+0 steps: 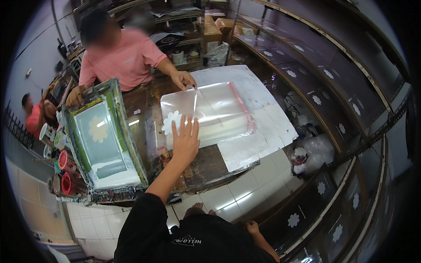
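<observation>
**Pressing a clear plastic sheet flat on the printing table**

Reaching up from the lower middle of the frame, the person's left hand lies flat with fingers spread on the near edge of a clear plastic sheet with a red strip along one side; its grip is fully open and closed around nothing, only pressing down. The sheet sits at the centre of the frame on the dark, ink-stained table, partly over a large white board. A white flower print shows just left of the fingertips. The right hand hangs low at the bottom centre-right, away from the table; its grip cannot be made out.

Across the table, a co-worker in a pink shirt pinches the sheet's far edge with one hand and holds a green-framed printing screen at the left. Red-rimmed ink tins stand at the left edge.
</observation>
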### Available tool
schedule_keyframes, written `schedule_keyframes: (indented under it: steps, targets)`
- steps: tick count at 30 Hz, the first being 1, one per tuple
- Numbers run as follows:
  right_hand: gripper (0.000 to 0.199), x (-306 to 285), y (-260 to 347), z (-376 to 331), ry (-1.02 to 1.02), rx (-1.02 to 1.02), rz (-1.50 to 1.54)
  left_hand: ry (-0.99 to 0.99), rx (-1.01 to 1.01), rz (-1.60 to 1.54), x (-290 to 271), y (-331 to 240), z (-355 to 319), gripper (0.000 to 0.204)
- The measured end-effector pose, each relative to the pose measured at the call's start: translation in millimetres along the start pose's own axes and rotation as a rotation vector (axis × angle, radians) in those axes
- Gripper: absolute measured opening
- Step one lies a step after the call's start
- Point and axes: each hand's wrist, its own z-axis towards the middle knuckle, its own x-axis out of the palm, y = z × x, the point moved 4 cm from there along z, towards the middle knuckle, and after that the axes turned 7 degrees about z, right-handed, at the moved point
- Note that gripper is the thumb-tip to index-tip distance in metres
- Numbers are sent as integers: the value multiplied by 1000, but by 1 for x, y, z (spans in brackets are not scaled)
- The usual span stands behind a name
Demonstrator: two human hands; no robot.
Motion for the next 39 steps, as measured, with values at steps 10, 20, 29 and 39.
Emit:
schedule_keyframes:
  steps: [10, 20, 29, 39]
  targets:
    - [41, 34, -33, 34, 59, -231, 296, -40, 294, 24, 34, -80, 11, 48]
    - [69, 1, 284, -218, 183, -886, 979, 121, 660, -289, -58, -195, -97, 50]
    - [39, -35, 230, -299, -659, -813, 730, 118, 1028, -718, -133, -194, -163, 69]
    - [34, -40, 232, -487, -1214, -1052, 223, -85, 966, -1293, -167, -88, -192, 49]
